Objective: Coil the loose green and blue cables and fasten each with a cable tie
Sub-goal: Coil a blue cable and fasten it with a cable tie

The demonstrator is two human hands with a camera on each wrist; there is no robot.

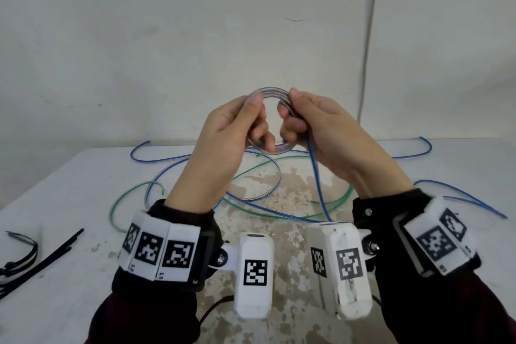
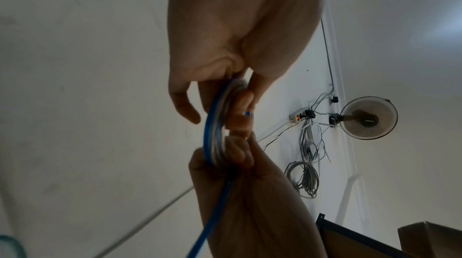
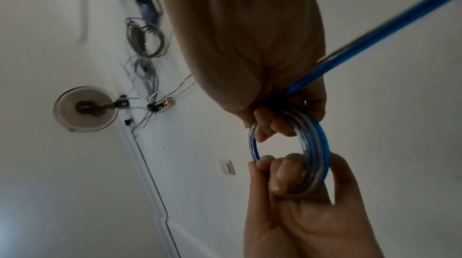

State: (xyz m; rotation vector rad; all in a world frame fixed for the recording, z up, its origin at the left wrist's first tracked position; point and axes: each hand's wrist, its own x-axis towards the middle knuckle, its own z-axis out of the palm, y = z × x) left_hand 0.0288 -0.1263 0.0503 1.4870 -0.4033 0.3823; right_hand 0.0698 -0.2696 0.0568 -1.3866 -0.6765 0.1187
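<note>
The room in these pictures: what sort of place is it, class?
Probably a plain workroom: a worn white table against a bare wall, a wall fan, and a power strip with hanging wires.

Both hands' fingers (image 3: 265, 124) grip blue coil (image 3: 317, 143).

Loose blue cable (image 1: 324, 184) and green cable (image 1: 279, 160) sprawl across the middle of the table (image 1: 69, 176) and toward its far edge, so a hand crossing there meets loops. Black cable ties (image 1: 36, 257) lie near the left edge. Bare tabletop lies along the near-left side, between the ties and the cables.
</note>
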